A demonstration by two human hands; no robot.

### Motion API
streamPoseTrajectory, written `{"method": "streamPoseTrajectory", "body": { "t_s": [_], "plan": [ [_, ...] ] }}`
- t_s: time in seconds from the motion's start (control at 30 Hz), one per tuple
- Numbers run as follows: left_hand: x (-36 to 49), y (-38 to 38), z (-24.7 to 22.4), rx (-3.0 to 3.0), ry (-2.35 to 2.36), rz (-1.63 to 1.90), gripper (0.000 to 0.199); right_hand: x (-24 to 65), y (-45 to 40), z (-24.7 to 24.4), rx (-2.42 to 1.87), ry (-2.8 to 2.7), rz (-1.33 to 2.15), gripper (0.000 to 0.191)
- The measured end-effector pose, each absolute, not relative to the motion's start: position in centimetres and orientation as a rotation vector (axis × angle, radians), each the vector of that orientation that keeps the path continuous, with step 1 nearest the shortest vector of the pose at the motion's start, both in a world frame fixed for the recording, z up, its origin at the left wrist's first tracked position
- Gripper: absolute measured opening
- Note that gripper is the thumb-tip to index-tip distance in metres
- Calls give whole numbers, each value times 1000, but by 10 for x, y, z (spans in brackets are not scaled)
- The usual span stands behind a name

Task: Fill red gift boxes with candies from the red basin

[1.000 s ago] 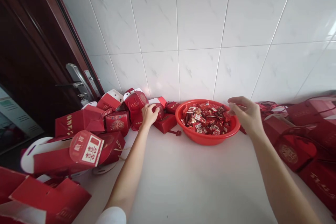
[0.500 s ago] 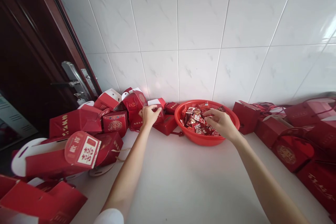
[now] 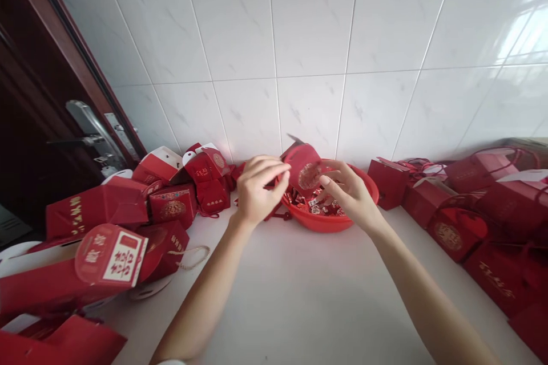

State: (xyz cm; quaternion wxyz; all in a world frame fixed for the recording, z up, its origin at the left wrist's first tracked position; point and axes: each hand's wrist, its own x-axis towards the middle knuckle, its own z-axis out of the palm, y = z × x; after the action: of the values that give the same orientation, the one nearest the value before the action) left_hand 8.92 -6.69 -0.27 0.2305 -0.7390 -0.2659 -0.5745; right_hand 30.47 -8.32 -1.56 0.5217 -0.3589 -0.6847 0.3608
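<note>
Above the basin's left part is a small red paper gift box (image 3: 305, 169) with a gold round emblem, tilted, its top flap blurred. My left hand (image 3: 260, 188) pinches the box's left side between thumb and fingertips. At the box's right edge is my right hand (image 3: 354, 193), thumb and curved fingers apart; whether the fingertips touch the box I cannot tell. Behind and below the hands stands a red plastic basin (image 3: 329, 224), holding many small wrapped sweets (image 3: 326, 207). The box and my hands hide part of its contents.
Red gift boxes (image 3: 173, 205) are piled on the left of the white tabletop (image 3: 282, 302), and more red boxes (image 3: 454, 234) lie along the right. A tiled wall (image 3: 312, 28) rises behind. A dark door with a metal handle (image 3: 92, 131) is at far left.
My left hand has moved right, bringing the red gift box from the pile to over the basin. My right hand has come out of the sweets to the box's right side. The view has shifted right.
</note>
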Motion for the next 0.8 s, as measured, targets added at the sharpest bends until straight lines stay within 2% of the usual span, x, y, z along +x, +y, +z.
{"method": "streamPoseTrajectory", "body": {
  "t_s": [0.13, 0.4, 0.53, 0.8],
  "plan": [
    [125, -89, -12, -2186, -510, -1419, 17, 306, -97, -8, -952, -1587, 766, 58],
    [149, -105, -29, -2302, -451, -1297, 19, 320, -97, -3, -1026, -1666, 816, 37],
    [148, -111, -24, -2426, -626, -1252, 11, 330, -100, 3, -969, -1746, 816, 29],
    [130, -119, -5, -2555, -971, -1192, 17, 351, -104, 9, -950, -2038, 706, 13]
  ]
}}
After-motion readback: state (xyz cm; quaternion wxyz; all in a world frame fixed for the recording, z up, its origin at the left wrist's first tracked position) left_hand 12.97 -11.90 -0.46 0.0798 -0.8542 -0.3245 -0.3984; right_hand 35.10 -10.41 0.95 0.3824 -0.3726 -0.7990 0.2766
